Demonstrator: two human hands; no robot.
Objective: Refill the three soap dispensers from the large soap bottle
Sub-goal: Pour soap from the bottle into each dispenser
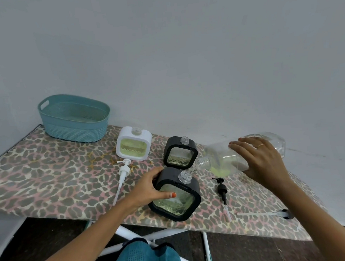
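The left hand grips the near dispenser at the desk's front edge. The right hand clasps the bottle, tipped on its side just right of it, mouth close to its open neck. Behind it stand the far dispenser and white dispenser — both uncapped.

Clear glossy plastic large bottle; 2 matt black dispensers; woven-look teal plastic basket; leopard-print cloth cover.
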